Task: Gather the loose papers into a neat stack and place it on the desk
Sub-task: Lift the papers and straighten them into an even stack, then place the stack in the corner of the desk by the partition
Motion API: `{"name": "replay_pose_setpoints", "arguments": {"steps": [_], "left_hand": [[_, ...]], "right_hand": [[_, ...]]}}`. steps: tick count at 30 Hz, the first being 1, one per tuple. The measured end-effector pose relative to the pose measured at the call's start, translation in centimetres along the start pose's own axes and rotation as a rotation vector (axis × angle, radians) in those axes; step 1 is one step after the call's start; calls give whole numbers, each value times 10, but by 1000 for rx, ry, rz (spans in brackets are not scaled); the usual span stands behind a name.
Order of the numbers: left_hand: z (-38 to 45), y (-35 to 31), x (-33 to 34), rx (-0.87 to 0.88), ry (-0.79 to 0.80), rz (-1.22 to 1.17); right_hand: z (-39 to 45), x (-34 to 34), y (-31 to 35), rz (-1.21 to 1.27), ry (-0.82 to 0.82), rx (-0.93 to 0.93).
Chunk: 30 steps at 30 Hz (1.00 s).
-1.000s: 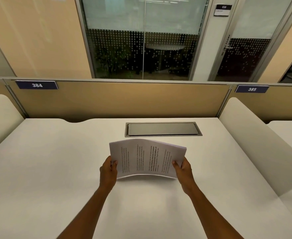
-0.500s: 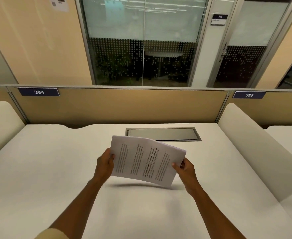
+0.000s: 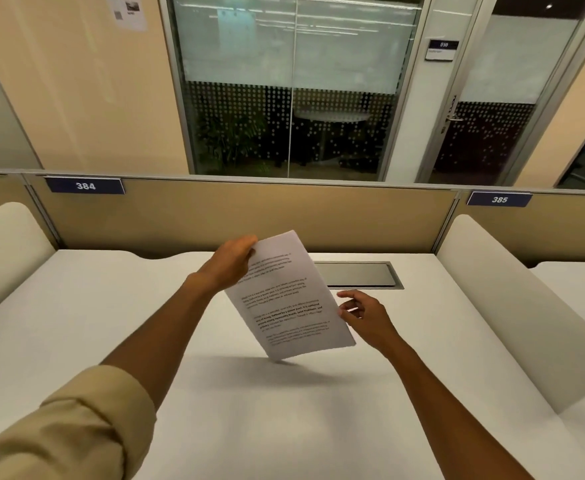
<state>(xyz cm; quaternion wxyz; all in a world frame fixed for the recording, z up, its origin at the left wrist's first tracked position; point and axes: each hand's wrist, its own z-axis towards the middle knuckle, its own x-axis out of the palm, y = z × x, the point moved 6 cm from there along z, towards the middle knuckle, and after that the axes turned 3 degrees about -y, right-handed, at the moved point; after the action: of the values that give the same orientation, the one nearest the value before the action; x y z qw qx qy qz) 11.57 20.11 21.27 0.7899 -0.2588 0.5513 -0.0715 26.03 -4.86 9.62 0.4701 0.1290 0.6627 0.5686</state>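
A stack of white printed papers point(image 3: 289, 294) hangs tilted above the white desk point(image 3: 284, 410), long side running from upper left to lower right, its lower corner close over the desk. My left hand point(image 3: 230, 263) grips the stack's upper left edge. My right hand point(image 3: 363, 315) is at the stack's right edge with fingers spread; its fingertips are close to the paper's edge, and I cannot tell whether they touch it.
A dark cable hatch point(image 3: 360, 274) is set into the desk behind the papers. Cream side dividers point(image 3: 512, 306) flank the desk left and right. A tan partition point(image 3: 249, 216) with labels 384 and 385 closes the back; glass walls lie beyond.
The stack turned from landscape to a steep tilt. My left hand rose and moved forward with it. My right hand let go of the right edge and opened.
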Motion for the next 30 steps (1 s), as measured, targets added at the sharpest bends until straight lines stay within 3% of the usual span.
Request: {"name": "replay_pose_setpoints", "arguments": {"steps": [4, 10, 15, 19, 23, 26, 30], "left_hand": [[11, -21, 8, 20, 71, 66], [18, -30, 17, 20, 70, 53], [13, -9, 14, -118, -136, -133], [-8, 22, 23, -340, -289, -388], [-41, 37, 66, -527, -100, -874], [-65, 29, 102, -541, 56, -930], [-87, 26, 132, -611, -15, -959]], "right_hand": [[-3, 23, 9, -53, 85, -35], [-13, 24, 0, 34, -79, 32], [-21, 13, -7, 92, -119, 91], [-31, 2, -16, 175, -135, 153], [-40, 1, -23, 325, -154, 196], [-43, 4, -26, 413, -170, 226], [-46, 10, -29, 413, -180, 263]]}}
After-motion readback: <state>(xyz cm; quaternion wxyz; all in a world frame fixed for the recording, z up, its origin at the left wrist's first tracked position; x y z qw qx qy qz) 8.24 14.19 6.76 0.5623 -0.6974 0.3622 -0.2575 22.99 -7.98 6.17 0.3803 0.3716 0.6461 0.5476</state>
